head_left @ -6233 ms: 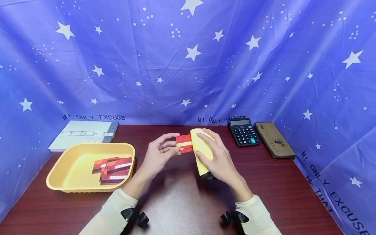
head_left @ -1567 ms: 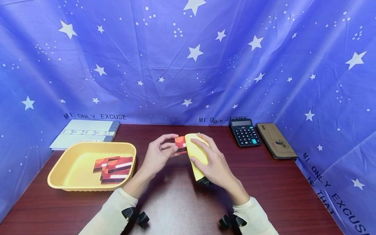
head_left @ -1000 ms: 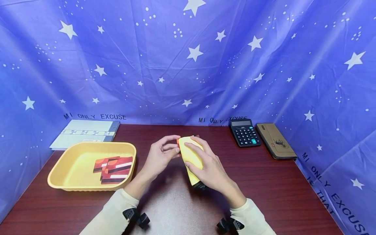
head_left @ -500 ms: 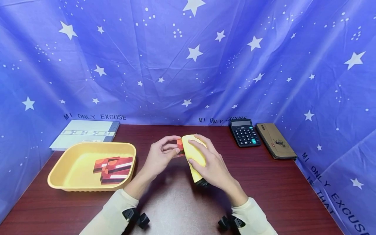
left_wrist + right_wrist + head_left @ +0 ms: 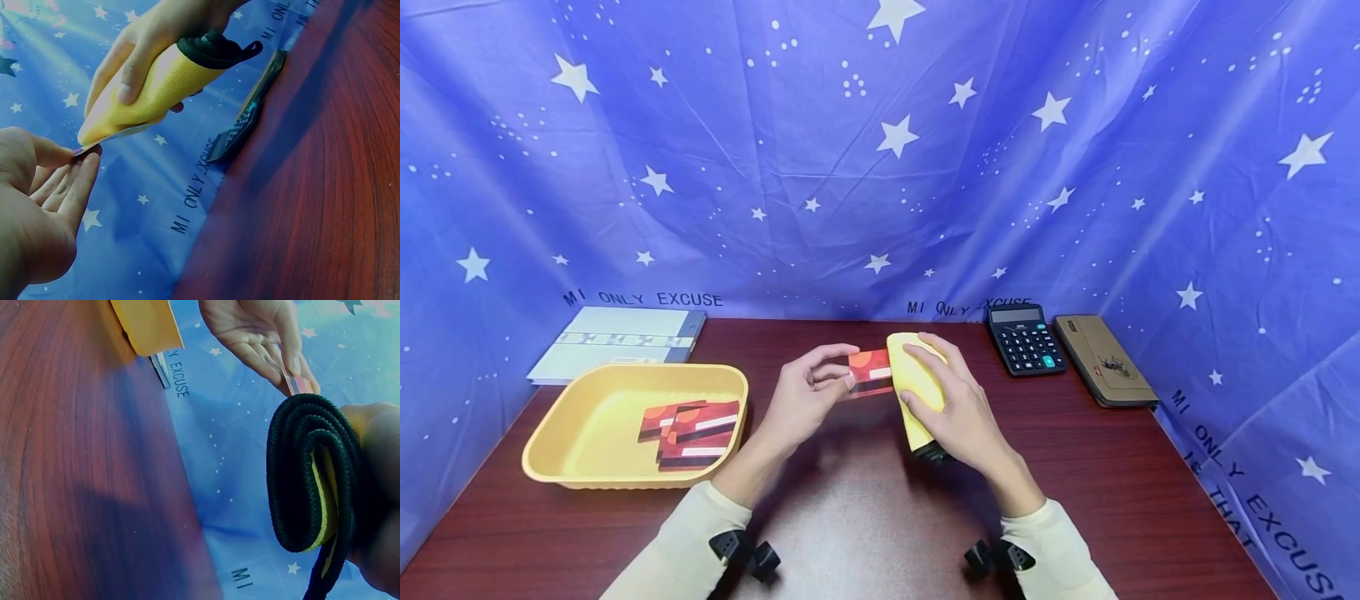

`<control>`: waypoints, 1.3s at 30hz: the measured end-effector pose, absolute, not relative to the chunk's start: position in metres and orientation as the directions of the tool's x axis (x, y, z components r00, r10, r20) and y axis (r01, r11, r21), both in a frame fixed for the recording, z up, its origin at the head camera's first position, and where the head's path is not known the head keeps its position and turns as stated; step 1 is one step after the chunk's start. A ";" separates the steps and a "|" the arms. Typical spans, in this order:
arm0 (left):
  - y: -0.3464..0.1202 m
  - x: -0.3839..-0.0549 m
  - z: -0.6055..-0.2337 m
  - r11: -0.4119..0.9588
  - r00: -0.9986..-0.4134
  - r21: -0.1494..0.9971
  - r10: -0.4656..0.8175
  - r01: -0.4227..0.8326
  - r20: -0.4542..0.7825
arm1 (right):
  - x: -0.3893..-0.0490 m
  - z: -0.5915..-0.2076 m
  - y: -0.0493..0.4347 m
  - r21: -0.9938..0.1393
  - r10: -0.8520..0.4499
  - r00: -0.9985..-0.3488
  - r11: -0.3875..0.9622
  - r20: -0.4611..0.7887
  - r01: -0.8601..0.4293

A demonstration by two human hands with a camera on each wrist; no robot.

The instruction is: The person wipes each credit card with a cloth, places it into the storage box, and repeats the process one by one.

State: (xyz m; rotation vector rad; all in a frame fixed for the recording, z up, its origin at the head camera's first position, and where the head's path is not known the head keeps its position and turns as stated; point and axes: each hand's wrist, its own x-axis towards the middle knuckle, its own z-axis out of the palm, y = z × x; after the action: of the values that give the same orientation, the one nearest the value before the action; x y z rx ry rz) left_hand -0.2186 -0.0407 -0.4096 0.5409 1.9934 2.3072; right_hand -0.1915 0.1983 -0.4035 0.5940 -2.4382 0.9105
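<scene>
My left hand point(image 5: 801, 392) pinches a red card point(image 5: 869, 367) by its left end, between thumb and fingers. An orange patch, a white strip and a dark band show on its upward face. My right hand point(image 5: 958, 408) grips a folded yellow cloth point(image 5: 917, 383), fingers spread over its top. The cloth's left edge overlaps the right end of the card, hiding that part. In the right wrist view, the rolled black edging point(image 5: 294, 475) shows several layers. Both hands are raised over the table in the left wrist view.
A yellow plastic basin point(image 5: 568, 454) stands at the left with several red cards point(image 5: 700, 433) inside. Behind it lies a pale notebook point(image 5: 617, 329). A black calculator point(image 5: 1024, 340) and a brown wallet-like case point(image 5: 1103, 360) lie at the back right, before a blue star-patterned curtain point(image 5: 820, 167).
The cloth slid left over the card, nearly covering it, then back right, exposing more of it. Earliest, a different face with a yellow stripe showed. My left hand stays almost in place.
</scene>
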 end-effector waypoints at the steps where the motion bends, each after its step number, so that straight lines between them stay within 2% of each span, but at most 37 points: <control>1: -0.041 -0.219 -0.409 -0.172 -0.938 0.966 0.258 0.192 0.232 | -0.192 -0.403 0.199 -0.491 -0.225 -0.798 0.685 0.559 -0.538; 11: -0.048 -0.221 -0.404 -0.161 -0.936 0.962 0.245 0.218 0.253 | -0.195 -0.400 0.207 -0.492 -0.205 -0.795 0.689 0.571 -0.531; 24: -0.056 -0.222 -0.396 -0.185 -0.948 0.968 0.240 0.169 0.211 | -0.198 -0.400 0.213 -0.507 -0.187 -0.812 0.698 0.553 -0.506; 32: -0.063 -0.221 -0.390 -0.196 -0.948 0.964 0.228 0.181 0.224 | -0.198 -0.399 0.216 -0.516 -0.180 -0.819 0.698 0.545 -0.497; 39: -0.092 -0.219 -0.383 -0.077 -0.951 0.973 0.207 0.219 0.231 | -0.199 -0.401 0.214 -0.510 -0.185 -0.814 0.698 0.551 -0.503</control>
State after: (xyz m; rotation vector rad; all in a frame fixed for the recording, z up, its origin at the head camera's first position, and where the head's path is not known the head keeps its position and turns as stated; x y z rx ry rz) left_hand -0.2193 -0.0923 -0.3826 0.4939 2.1401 2.2585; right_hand -0.1986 0.2137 -0.4008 0.5293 -2.4426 0.9254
